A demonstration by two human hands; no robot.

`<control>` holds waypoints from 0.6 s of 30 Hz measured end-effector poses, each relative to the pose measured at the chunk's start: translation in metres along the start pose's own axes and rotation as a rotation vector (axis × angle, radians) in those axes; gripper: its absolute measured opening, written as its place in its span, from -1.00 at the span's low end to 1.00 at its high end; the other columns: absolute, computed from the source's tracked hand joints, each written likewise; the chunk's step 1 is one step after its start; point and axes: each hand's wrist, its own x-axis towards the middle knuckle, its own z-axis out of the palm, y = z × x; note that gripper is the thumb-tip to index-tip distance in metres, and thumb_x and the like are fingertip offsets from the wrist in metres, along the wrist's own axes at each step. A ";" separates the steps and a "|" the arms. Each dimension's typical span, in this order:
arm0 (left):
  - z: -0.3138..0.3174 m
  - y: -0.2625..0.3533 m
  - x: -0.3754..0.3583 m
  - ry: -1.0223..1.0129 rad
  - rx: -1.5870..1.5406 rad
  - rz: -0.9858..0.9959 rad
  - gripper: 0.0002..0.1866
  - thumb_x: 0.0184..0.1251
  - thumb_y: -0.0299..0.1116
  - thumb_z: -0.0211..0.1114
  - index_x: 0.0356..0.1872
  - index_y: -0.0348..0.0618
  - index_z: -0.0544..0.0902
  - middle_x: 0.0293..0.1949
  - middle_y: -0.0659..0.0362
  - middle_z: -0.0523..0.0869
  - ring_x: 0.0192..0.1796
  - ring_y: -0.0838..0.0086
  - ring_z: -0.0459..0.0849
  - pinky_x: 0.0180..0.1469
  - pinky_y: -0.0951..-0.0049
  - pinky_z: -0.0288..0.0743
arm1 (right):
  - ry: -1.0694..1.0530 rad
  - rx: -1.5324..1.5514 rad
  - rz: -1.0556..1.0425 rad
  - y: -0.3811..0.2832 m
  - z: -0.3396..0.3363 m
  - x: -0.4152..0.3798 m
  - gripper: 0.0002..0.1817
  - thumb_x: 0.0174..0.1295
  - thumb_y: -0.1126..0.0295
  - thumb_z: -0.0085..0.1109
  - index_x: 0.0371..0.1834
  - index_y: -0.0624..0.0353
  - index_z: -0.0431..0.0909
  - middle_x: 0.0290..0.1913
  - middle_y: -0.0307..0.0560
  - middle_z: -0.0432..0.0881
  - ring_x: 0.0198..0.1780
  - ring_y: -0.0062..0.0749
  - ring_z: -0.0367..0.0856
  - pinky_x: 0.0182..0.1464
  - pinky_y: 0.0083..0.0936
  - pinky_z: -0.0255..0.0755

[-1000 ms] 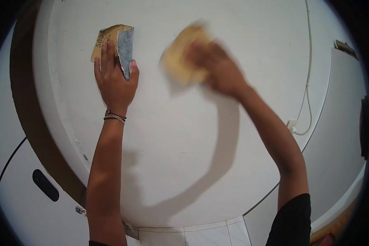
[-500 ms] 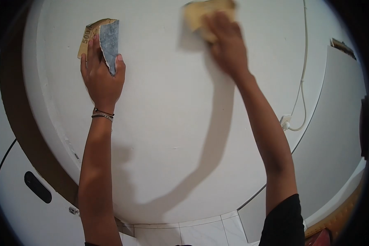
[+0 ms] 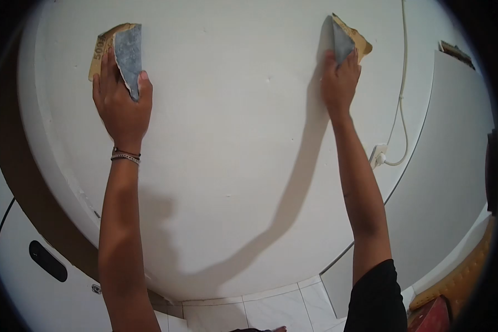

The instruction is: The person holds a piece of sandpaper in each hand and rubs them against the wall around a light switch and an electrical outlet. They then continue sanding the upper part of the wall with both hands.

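Note:
My left hand (image 3: 123,108) presses a folded sheet of sandpaper (image 3: 129,52) against the white wall (image 3: 227,138) at upper left. Its grey grit side faces me on the right half, and the brown backing shows printed numbers on the left. The fingers run partly under the fold, with the thumb at its lower edge. At upper right, my right hand (image 3: 339,86) grips a second piece of sandpaper (image 3: 344,41), also folded, with a grey face and a torn brown edge. It is at the wall, and its fingertips partly cover the sheet.
A white cable runs down the right to a plug in a wall socket (image 3: 378,156). Beside it stands a pale grey panel (image 3: 448,138). A white door with a black handle plate (image 3: 48,261) is at lower left. White floor tiles (image 3: 271,314) lie below, near a tan cushioned edge (image 3: 456,279).
My right hand has moved right along the wall, and its sandpaper now shows a grey face. My left hand keeps the same hold; the whole view has shifted slightly.

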 end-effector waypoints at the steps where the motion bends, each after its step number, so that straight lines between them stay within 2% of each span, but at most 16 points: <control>1: 0.000 0.000 0.000 0.007 -0.010 0.000 -0.51 0.24 -0.22 0.10 0.15 -0.27 0.46 0.33 0.14 0.32 0.40 0.38 0.20 0.40 0.18 -0.02 | 0.011 -0.118 -0.026 -0.009 0.003 -0.014 -0.44 0.21 0.20 0.05 0.23 0.27 0.31 0.33 0.26 0.20 0.40 -0.03 0.08 0.29 0.02 -0.08; 2: 0.000 0.001 0.000 0.020 -0.020 0.000 -0.51 0.24 -0.22 0.11 0.15 -0.29 0.45 0.32 0.14 0.32 0.40 0.38 0.20 0.40 0.18 -0.02 | -0.028 -0.041 -0.242 -0.021 0.006 -0.040 -0.40 0.20 0.16 0.05 0.27 0.22 0.28 0.35 0.22 0.18 0.43 -0.01 0.01 0.31 0.09 -0.13; 3: 0.000 0.001 -0.002 0.016 -0.025 -0.002 -0.51 0.24 -0.22 0.11 0.15 -0.29 0.45 0.32 0.14 0.32 0.40 0.38 0.20 0.40 0.18 -0.02 | -0.276 0.005 -0.366 -0.038 -0.002 -0.068 -0.33 0.12 0.11 0.12 0.30 0.13 0.26 0.39 0.11 0.14 0.44 -0.06 0.01 0.35 0.10 -0.16; 4: 0.000 0.001 -0.001 0.015 -0.011 -0.004 -0.50 0.23 -0.22 0.11 0.16 -0.29 0.44 0.32 0.14 0.33 0.40 0.38 0.21 0.40 0.18 -0.02 | -0.542 0.058 -0.580 -0.047 -0.013 -0.087 -0.28 0.00 0.08 0.21 0.30 -0.08 0.28 0.41 -0.05 0.13 0.44 -0.18 0.03 0.39 0.03 -0.13; 5: 0.000 0.000 0.000 0.008 0.002 -0.002 -0.50 0.23 -0.22 0.11 0.16 -0.29 0.43 0.32 0.13 0.33 0.39 0.38 0.21 0.40 0.18 -0.02 | -0.687 0.143 -0.860 -0.056 -0.022 -0.095 -0.29 -0.04 0.09 0.24 0.29 -0.27 0.29 0.41 -0.14 0.15 0.42 -0.28 0.08 0.39 -0.04 -0.06; 7: 0.000 0.007 0.000 0.012 -0.005 0.004 -0.49 0.23 -0.22 0.11 0.17 -0.30 0.43 0.32 0.13 0.33 0.39 0.38 0.21 0.40 0.18 -0.02 | -0.706 0.087 -0.911 -0.037 -0.023 -0.077 -0.32 -0.02 0.07 0.23 0.28 -0.35 0.31 0.38 -0.16 0.20 0.41 -0.33 0.11 0.38 -0.08 0.00; 11: 0.002 0.008 0.001 0.031 -0.013 -0.009 -0.48 0.24 -0.22 0.10 0.19 -0.29 0.40 0.32 0.12 0.33 0.39 0.37 0.21 0.40 0.18 -0.02 | -0.054 -0.216 -0.240 0.021 -0.008 -0.014 -0.32 0.05 0.20 0.17 0.33 -0.13 0.25 0.38 0.03 0.19 0.42 -0.15 0.07 0.38 -0.04 -0.11; 12: 0.001 0.008 0.001 0.030 -0.012 -0.008 -0.48 0.24 -0.22 0.10 0.19 -0.29 0.40 0.32 0.12 0.33 0.39 0.37 0.21 0.40 0.18 -0.02 | -0.054 -0.216 -0.239 0.021 -0.003 -0.021 -0.32 0.05 0.20 0.17 0.33 -0.13 0.25 0.38 0.03 0.19 0.42 -0.15 0.07 0.38 -0.04 -0.11; 14: 0.001 0.007 0.001 0.018 0.013 0.006 -0.46 0.24 -0.22 0.10 0.22 -0.28 0.37 0.31 0.10 0.34 0.39 0.36 0.21 0.40 0.18 -0.02 | 0.098 -0.070 0.045 0.010 0.009 -0.041 -0.30 0.03 0.29 0.14 0.34 0.01 0.23 0.40 0.15 0.11 0.44 -0.07 0.02 0.37 0.05 -0.20; 15: 0.001 0.007 0.001 0.018 0.009 0.005 -0.46 0.24 -0.22 0.10 0.22 -0.28 0.37 0.31 0.10 0.34 0.39 0.36 0.21 0.40 0.18 -0.02 | -0.131 -0.084 -0.172 -0.014 0.000 -0.065 -0.27 0.00 0.27 0.14 0.34 0.08 0.22 0.42 0.19 0.04 0.46 -0.08 -0.03 0.36 0.13 -0.23; 16: 0.001 0.008 0.001 0.016 0.011 0.006 -0.45 0.24 -0.22 0.10 0.23 -0.28 0.36 0.31 0.10 0.34 0.39 0.36 0.22 0.40 0.18 -0.01 | -0.355 0.000 -0.354 -0.033 -0.009 -0.089 -0.25 -0.02 0.24 0.18 0.35 -0.05 0.21 0.43 0.06 0.04 0.47 -0.19 -0.05 0.36 0.17 -0.25; 17: 0.001 0.007 0.001 0.017 0.013 0.006 -0.44 0.24 -0.22 0.10 0.24 -0.28 0.35 0.31 0.09 0.34 0.39 0.36 0.22 0.40 0.18 -0.01 | -0.611 0.125 -0.568 -0.045 -0.020 -0.104 -0.23 -0.07 0.21 0.22 0.33 -0.21 0.24 0.43 -0.09 0.08 0.46 -0.35 -0.01 0.39 0.10 -0.21; 18: 0.001 0.007 0.001 0.014 0.006 0.007 -0.44 0.24 -0.22 0.10 0.24 -0.28 0.35 0.31 0.09 0.34 0.39 0.36 0.22 0.40 0.18 -0.01 | -0.757 0.207 -0.780 -0.053 -0.026 -0.109 -0.27 -0.10 0.18 0.25 0.28 -0.31 0.31 0.43 -0.20 0.10 0.43 -0.46 0.06 0.39 0.01 -0.12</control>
